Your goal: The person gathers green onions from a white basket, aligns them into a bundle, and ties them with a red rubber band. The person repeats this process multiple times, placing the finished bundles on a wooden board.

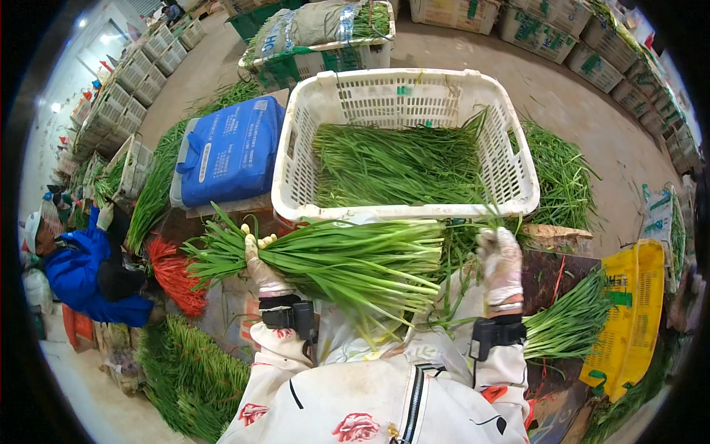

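My left hand (263,263), in a stained whitish glove, is closed around a bunch of long green leafy stalks, likely garlic chives (355,250). The pale stem ends point right, the leaf tips left. My right hand (501,263), gloved too and slightly blurred, is raised to the right of the stem ends, with a few thin green leaves at its fingertips. Just beyond both hands stands a white perforated plastic crate (405,212), partly filled with more green stalks (399,164). Loose leaves hang between my hands, over a pale plastic sheet on my lap.
A blue insulated bag (233,152) lies left of the crate. Red ties (176,275) and tied green bundles (188,372) lie at left. A loose bunch (571,316) sits at right beside a yellow crate (632,316). A person in blue (91,272) works at far left.
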The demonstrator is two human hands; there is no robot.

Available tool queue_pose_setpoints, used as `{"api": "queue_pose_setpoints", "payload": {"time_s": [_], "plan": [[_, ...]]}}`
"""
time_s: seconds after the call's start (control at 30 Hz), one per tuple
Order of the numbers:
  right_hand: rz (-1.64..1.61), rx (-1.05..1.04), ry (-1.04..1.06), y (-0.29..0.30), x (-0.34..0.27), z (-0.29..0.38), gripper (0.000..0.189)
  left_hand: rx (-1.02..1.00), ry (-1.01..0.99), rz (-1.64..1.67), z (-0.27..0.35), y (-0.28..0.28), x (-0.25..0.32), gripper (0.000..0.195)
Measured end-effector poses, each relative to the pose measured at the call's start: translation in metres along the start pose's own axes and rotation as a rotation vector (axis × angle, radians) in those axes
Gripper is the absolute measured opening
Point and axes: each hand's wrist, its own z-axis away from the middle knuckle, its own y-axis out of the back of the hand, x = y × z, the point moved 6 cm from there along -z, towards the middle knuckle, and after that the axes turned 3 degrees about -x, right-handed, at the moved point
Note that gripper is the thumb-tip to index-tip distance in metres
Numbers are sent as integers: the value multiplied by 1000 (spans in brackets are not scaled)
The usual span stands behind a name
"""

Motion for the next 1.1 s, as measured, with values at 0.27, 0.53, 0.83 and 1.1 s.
{"api": "queue_pose_setpoints", "payload": {"time_s": [0.27,0.53,0.83,1.1], "plan": [[1370,-345,518,-65,-15,42,41,-83,57,42,-18,17,-11,26],[386,10,0,-42,-22,25,5,184,222,-184,-10,43,-10,31],[955,-618,302,-116,-13,86,23,262,211,-212,7,34,-5,26],[704,-467,-93,-62,-13,43,25,261,176,-162,9,21,9,21]]}}
